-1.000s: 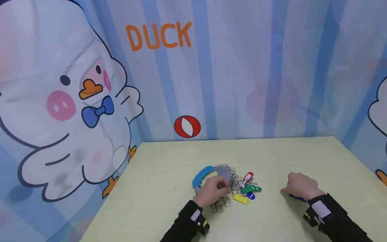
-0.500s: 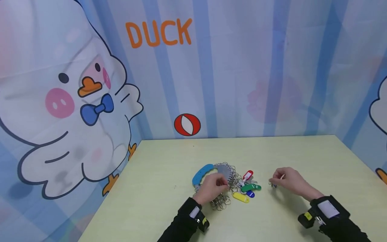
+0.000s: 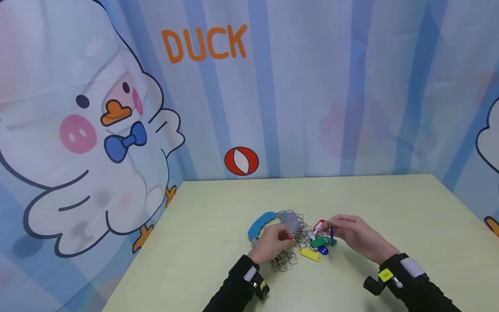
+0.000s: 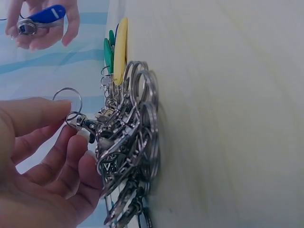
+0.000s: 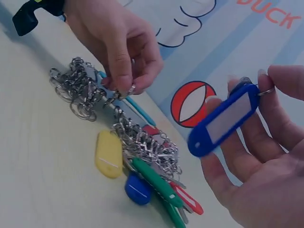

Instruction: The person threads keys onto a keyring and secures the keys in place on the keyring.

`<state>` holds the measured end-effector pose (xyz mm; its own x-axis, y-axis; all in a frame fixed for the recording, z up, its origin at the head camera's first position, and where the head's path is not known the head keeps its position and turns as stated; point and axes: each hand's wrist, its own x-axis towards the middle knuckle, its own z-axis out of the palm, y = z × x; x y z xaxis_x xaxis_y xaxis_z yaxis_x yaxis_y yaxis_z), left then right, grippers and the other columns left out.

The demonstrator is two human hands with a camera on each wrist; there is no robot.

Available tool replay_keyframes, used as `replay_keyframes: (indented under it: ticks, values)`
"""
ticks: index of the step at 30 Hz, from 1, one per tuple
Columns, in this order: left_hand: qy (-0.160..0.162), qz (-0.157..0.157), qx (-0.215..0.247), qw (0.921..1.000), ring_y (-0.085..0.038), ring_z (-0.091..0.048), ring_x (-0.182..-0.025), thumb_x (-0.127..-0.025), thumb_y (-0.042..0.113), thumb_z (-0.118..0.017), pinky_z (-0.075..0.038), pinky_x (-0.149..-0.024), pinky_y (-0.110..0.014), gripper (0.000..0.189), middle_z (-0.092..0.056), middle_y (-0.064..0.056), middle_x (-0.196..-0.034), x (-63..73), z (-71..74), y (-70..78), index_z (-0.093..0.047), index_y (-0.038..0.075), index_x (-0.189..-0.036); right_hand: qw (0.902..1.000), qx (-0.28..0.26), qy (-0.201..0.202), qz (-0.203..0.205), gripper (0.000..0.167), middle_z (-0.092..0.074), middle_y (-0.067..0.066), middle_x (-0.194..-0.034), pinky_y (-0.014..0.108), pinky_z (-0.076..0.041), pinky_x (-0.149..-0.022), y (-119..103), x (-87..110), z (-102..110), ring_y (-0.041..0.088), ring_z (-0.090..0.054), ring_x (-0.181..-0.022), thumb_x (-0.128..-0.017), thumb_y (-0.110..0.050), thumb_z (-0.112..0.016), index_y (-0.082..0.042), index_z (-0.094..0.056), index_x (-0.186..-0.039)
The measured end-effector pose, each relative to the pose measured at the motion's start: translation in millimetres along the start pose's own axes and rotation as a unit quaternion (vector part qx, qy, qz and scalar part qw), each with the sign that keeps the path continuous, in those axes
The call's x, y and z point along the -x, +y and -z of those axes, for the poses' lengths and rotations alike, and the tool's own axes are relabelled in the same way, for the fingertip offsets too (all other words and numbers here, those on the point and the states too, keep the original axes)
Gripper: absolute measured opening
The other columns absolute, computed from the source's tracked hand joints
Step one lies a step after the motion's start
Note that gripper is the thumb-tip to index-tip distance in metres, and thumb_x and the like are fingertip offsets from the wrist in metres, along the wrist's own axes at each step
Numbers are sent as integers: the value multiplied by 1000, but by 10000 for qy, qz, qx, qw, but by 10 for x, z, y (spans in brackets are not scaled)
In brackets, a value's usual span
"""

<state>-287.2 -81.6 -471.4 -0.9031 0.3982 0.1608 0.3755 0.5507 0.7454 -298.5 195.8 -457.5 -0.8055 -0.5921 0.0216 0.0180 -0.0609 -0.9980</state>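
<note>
My left hand (image 3: pixel 271 243) pinches a split ring with a swivel clasp (image 4: pixel 76 119) between thumb and fingertips. That clasp is at the edge of a heap of metal clasps and rings (image 4: pixel 137 128) hung around a blue-handled key hoop (image 3: pixel 259 226). Close by on the right, my right hand (image 3: pixel 358 236) holds a blue key tag (image 5: pixel 223 121) by its small metal ring, and the tag hangs down from the fingers. Below it, on the table, lie a green tag (image 5: pixel 154 180), a yellow tag (image 5: pixel 109 154), a red tag (image 5: pixel 187 197) and another blue tag (image 5: pixel 138 188).
The pale yellow table (image 3: pixel 218 208) carries the hoop and tags near its middle. Behind it hangs a blue striped cloth (image 3: pixel 296 108) printed with a duck and a ball. Wrist cameras sit on both dark sleeves.
The right hand has lifted the blue tag off the table on the right and carried it leftward to the tag cluster. My left hand keeps its pinch in nearly the same place.
</note>
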Motion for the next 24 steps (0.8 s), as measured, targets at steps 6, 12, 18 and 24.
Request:
replay_keyframes:
  ticks: [6,12,18,24]
  values:
    - [-11,-86,-106,9999,-1,-51,-70,-88,6,-67,-43,-65,-17,3,-64,-1,-82,-34,-15,-12,-67,4,-91,9966,639,266,-442,26,-61,3,-95,28,-50,-73,127,-171,-294,14,-57,-79,-99,-23,-55,1,-58,-107]
    - [90,-36,-151,9998,0,-51,-70,-88,6,-67,-44,-65,-16,3,-65,0,-82,-35,-18,-19,-69,6,-90,9781,1971,633,-198,26,-63,5,-84,25,-47,-65,191,-370,-582,13,-55,-72,-92,-21,-65,3,-65,-102]
    - [325,-96,-284,9990,0,-52,-71,-88,5,-66,-45,-65,-15,5,-66,0,-82,-23,-7,-19,-68,10,-89,9519,2922,901,186,16,-66,3,-90,22,-44,-69,225,-490,-748,12,-53,-80,-89,-23,-69,-8,-71,-91]
    - [327,98,-258,9991,0,-54,-75,-90,12,-65,-46,-68,-16,7,-68,1,-87,-10,27,-35,-72,10,-92,9456,3045,1079,385,13,-66,3,-88,21,-44,-66,234,-482,-784,11,-54,-75,-89,-23,-68,-10,-71,-89]
